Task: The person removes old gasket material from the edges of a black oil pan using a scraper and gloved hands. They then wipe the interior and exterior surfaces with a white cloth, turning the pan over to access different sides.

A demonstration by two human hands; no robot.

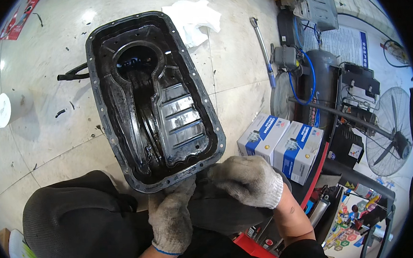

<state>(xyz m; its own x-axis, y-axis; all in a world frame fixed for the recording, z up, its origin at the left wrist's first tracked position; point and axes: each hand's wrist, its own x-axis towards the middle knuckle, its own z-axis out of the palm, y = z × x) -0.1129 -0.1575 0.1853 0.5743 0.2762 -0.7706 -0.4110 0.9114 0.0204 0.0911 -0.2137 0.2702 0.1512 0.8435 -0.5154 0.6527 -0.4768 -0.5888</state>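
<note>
A black pan (157,103), wet and shiny inside, was seen near the centre, and at its six o'clock rim was placed the gloved left hand (174,210), whose fingers were partly hidden, so that how far they were closed, or whether the rim was gripped, could not be told. The gloved right hand (247,179) was held loosely curled near the pan's five o'clock corner, but its grasp could not be determined. Around the pan, white paper (192,22) was found at one o'clock, a long wrench (261,46) at two, and two boxes (298,149) at four.
</note>
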